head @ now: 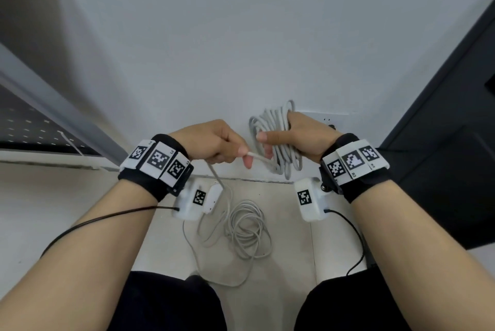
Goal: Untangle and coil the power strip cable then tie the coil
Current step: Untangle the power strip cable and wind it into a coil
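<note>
While coiled, cable [276,137] between hands.

A single head-worn camera looks forward and steeply down from close above the person's forearms. Its wide lens bends the white wall [241,35] ahead and the pale floor [289,237] below into one frame, with both hands near the middle and the knees at the bottom edge.

pale tiled floor [289,237] carries loose cable loops [247,234] and power strip [213,198].
</note>
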Motion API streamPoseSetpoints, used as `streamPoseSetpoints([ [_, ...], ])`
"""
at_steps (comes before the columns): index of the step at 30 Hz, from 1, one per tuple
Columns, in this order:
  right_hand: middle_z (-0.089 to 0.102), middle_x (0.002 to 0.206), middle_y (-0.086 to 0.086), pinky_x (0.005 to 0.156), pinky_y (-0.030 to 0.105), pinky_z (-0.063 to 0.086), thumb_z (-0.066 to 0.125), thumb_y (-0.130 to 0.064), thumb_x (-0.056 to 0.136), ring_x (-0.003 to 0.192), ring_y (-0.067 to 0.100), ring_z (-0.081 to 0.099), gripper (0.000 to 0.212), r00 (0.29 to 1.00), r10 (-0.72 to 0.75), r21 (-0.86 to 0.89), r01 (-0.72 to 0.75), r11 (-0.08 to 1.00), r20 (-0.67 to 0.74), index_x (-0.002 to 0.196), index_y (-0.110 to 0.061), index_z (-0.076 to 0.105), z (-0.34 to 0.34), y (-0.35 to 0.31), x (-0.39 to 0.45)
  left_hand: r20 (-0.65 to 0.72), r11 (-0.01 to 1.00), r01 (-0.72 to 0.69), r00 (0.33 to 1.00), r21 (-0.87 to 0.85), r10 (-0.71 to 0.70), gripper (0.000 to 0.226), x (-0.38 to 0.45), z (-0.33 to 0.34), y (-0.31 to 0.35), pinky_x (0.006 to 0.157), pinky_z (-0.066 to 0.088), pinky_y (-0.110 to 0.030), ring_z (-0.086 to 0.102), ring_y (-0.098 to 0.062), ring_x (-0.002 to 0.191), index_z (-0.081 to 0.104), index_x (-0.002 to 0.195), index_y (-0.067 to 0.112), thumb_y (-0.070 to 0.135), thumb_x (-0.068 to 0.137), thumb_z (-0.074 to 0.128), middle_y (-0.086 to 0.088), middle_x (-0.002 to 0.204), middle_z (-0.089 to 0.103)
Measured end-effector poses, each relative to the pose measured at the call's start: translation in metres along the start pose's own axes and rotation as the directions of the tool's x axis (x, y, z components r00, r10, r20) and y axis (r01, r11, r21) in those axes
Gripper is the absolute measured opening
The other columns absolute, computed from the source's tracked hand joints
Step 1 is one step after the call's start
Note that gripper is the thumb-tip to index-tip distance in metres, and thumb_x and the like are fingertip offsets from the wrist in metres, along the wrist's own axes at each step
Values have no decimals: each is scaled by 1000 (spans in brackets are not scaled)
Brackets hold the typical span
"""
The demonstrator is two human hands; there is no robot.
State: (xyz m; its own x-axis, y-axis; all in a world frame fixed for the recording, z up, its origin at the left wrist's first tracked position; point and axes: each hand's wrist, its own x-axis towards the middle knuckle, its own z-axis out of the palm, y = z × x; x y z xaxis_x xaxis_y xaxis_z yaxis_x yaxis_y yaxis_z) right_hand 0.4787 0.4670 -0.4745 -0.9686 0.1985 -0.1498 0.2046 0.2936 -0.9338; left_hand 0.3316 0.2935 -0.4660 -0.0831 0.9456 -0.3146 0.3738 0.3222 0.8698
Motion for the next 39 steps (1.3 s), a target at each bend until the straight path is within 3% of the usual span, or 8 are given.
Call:
streamPoseSetpoints([
  [3, 74, 84, 16, 99, 47, 49, 76, -58, 70, 85, 21, 71, 48, 991, -26, -66, 35, 997, 127, 85, -13, 74, 12, 1, 0, -130, 984, -137, 984, -114, 122, 26, 4, 8, 2, 46, 25, -19, 29, -10, 46, 74, 74, 14, 20, 94, 59, 4, 48, 37],
  [6, 75, 78, 13, 99, 50, 50, 80, -50, 70, 82, 21, 72, 28, 988, -15, -44, 22, 999, 156, 84, -26, 76, 18, 3, 0, -332, 970, -159, 939, -186, 90, 23, 8, 11, 1, 45, 31, -18, 35, -10, 44, 74, 74, 11, 19, 92, 62, 1, 49, 47],
  [10, 73, 70, 14, 90, 52, 51, 76, -40, 73, 71, 26, 66, 38, 995, 54, -69, -48, 996, 85, 76, -2, 72, 16, 3, 1, -507, 985, -118, 861, -122, 40, 20, 10, 8, -4, 47, 37, -18, 43, -9, 46, 73, 80, 1, 20, 87, 71, 3, 52, 56],
  [13, 69, 65, 14, 77, 43, 52, 73, -27, 82, 64, 27, 62, 29, 995, 66, -29, -64, 998, 74, 62, -6, 68, 12, 2, -2, -530, 989, -117, 847, -89, 53, 16, 10, 8, -4, 50, 40, -18, 46, -11, 51, 72, 81, 3, 19, 84, 75, -4, 58, 57],
  [16, 69, 66, 13, 61, 30, 55, 69, -5, 87, 58, 24, 68, 14, 997, 69, 186, -75, 980, 37, 73, -3, 69, 7, 1, -4, -521, 992, -114, 851, -58, 67, 8, 11, 7, -7, 54, 47, -18, 54, -11, 54, 69, 83, 10, 12, 83, 76, -5, 63, 60],
  [24, 58, 53, 10, 58, 34, 48, 70, -14, 79, 49, 27, 58, 22, 997, 66, 156, -73, 985, 50, 61, -5, 61, -8, 4, -10, -511, 985, 92, 860, 148, -3, 15, 16, -1, -46, 80, 56, -37, 69, -19, 71, 64, 76, 17, 8, 84, 73, -2, 71, 70],
  [32, 41, 46, 6, 51, 30, 33, 66, -5, 77, 40, 19, 38, 17, 1000, 12, 409, -16, 912, 12, 61, -11, 63, -23, -4, -18, -530, 945, 303, 825, 127, -193, 23, 9, -5, -110, 74, 44, -30, 54, -20, 71, 55, 72, 18, 4, 88, 64, -2, 72, 60],
  [39, 36, 49, 6, 54, 34, 32, 58, 3, 87, 43, 19, 34, 15, 998, -32, 405, 55, 913, -61, 73, -2, 57, -41, -11, -32, -600, 819, 567, 687, 89, -411, 20, -10, -15, -159, 61, 38, -26, 52, -20, 70, 63, 72, 23, 12, 88, 63, 4, 70, 57],
])
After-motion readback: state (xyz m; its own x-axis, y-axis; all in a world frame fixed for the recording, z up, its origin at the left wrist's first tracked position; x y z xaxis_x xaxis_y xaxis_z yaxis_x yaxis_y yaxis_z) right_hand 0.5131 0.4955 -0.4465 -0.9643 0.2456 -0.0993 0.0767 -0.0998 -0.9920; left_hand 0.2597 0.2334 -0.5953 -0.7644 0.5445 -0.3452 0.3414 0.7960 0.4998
